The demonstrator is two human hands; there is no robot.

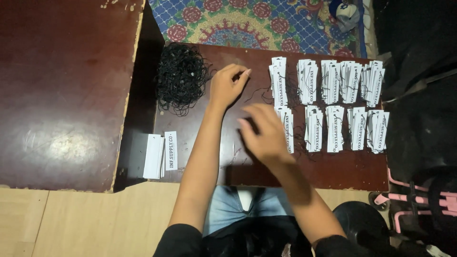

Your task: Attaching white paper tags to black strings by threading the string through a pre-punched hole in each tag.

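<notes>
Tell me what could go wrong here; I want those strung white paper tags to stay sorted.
1. The right hand hovers, blurred, over the nearest stack of strung white paper tags; a brush could topple it into the neighbouring stacks.
2. Thin black strings trail loose between the stacks; a finger could snag one and drag tags along.
3. The left hand is beside the tangled pile of black string loops; pulling one may lift several.

White tags (333,102), black cords (182,78)
</notes>
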